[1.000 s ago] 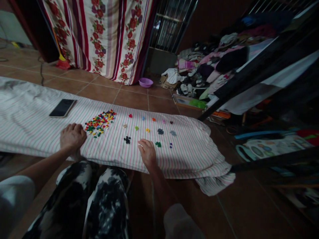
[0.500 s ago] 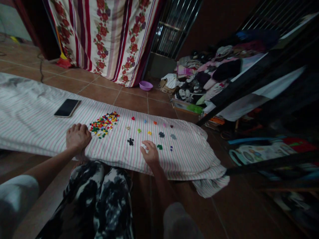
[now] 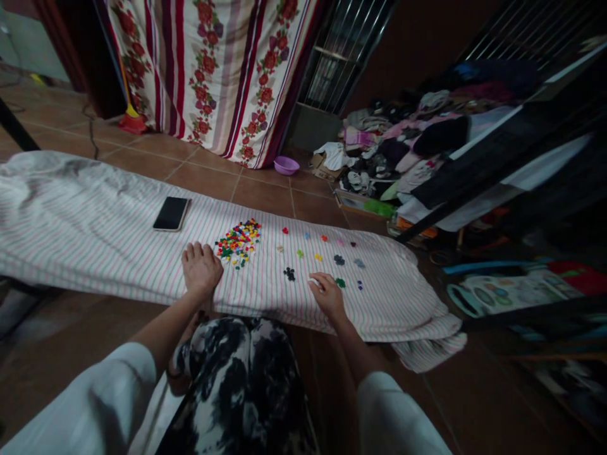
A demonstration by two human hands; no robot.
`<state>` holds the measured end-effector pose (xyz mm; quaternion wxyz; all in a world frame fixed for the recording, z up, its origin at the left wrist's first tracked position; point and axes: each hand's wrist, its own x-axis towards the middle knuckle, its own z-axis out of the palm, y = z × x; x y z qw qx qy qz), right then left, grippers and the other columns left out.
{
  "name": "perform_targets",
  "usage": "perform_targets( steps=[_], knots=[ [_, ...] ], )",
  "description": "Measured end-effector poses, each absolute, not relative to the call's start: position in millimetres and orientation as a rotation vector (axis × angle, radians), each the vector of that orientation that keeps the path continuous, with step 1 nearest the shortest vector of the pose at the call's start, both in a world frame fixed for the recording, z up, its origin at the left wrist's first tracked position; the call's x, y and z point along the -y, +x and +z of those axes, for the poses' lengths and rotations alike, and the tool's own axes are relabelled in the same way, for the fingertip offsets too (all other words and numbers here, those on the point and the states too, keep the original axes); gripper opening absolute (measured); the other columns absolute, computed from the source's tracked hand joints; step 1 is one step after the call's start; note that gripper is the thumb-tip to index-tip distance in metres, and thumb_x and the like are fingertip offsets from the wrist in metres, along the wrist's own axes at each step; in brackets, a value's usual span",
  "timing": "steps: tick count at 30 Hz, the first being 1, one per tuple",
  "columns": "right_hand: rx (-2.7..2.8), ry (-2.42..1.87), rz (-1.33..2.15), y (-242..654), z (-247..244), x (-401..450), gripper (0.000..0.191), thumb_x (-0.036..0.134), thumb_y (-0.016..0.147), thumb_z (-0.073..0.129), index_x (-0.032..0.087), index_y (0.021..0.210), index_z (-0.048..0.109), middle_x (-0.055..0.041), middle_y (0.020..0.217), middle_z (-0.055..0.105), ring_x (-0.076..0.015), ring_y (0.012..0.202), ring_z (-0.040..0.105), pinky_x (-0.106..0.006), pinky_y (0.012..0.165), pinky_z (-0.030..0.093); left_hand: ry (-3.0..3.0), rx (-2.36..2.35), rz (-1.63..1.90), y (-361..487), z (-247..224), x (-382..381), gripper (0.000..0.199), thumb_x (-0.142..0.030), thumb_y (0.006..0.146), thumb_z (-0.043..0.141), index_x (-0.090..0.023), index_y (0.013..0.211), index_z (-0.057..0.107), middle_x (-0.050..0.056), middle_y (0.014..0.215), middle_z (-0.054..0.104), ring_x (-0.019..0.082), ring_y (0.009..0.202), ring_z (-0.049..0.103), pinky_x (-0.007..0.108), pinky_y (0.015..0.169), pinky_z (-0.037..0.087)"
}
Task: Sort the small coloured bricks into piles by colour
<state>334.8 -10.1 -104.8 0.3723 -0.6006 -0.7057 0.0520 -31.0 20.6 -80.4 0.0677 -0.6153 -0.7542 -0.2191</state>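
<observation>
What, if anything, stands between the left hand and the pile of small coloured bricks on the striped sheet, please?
Nothing visible does. The left hand rests on the striped sheet right beside the pile of small coloured bricks, with no object between them. They almost meet; I cannot tell whether they touch.

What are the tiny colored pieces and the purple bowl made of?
The little colored pieces look like plastic: they have bright, even colors and a slight shine, but they're too small to be sure. The purple bowl looks like plastic too, with a smooth, slightly glossy surface and one even color.
</observation>
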Motion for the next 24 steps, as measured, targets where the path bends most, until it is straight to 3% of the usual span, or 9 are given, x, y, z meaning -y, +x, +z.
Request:
perform_targets(
  steps=[10,20,24],
  knots=[
    [1.767,-1.633,0.107,324.4,-102.5,9.9,0.032,0.046,0.088,0.054,0.021,0.092,0.073,-0.0115,0.097,0.07,-0.0222,0.08,0.063,-0.037,0.069,0.055,-1.943,2.308,-0.84,-34.7,-77.7,-20.3,0.046,-0.024,0.087,0.041,-0.006,0.126,0.057,0.029,0.138,0.052,0.044,0.138,0.038,0.062,0.106,0.031],
    [1.805,-1.641,0.066,327.7,-103.0,8.7,0.031,0.044,0.089,0.053,0.019,0.094,0.072,-0.0121,0.099,0.069,-0.022,0.08,0.063,-0.037,0.068,0.055,-1.948,2.307,-0.801,-35.7,-73.1,-18.6,0.042,-0.025,0.089,0.037,-0.004,0.119,0.06,0.028,0.137,0.053,0.042,0.138,0.04,0.057,0.108,0.033],
    [1.879,-1.614,0.098,331.7,-103.4,8.7,0.03,0.045,0.092,0.054,0.021,0.096,0.072,-0.0113,0.102,0.07,-0.0242,0.091,0.064,-0.04,0.077,0.055,-1.937,2.307,-0.805,-34.5,-72.0,-17.8,0.04,-0.025,0.089,0.037,-0.005,0.115,0.061,0.029,0.134,0.053,0.041,0.137,0.041,0.055,0.109,0.032]
  ],
)
